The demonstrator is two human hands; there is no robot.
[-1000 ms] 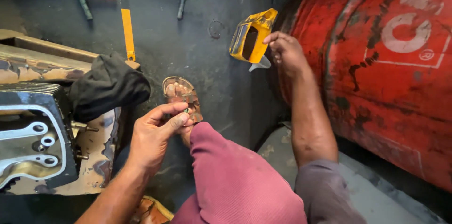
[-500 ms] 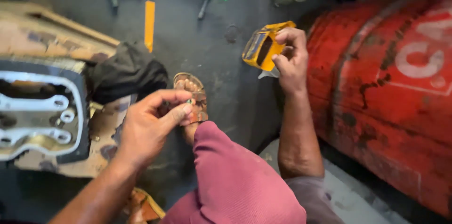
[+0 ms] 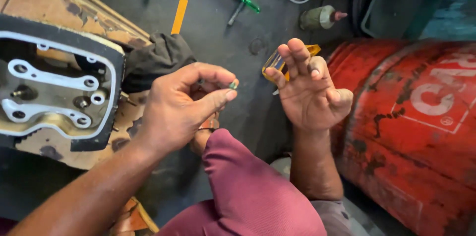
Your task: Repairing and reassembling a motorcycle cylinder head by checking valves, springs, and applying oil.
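Dark, grimy workshop floor (image 3: 218,42) beneath, with a red gas cylinder (image 3: 416,127) lying on its side as the landmark. Well to the left of the cylinder, left hand (image 3: 178,109) closed in a pinch, thumb and forefinger gripping a small green part (image 3: 232,85); just beside the cylinder, right hand (image 3: 307,92) spread open, palm up and empty, in front of a yellow tool (image 3: 277,60) on the floor. Seemingly midway through handing the part across or inspecting it; next move likely calling for a careful drop into the open palm, without letting so tiny a piece slip to the floor.
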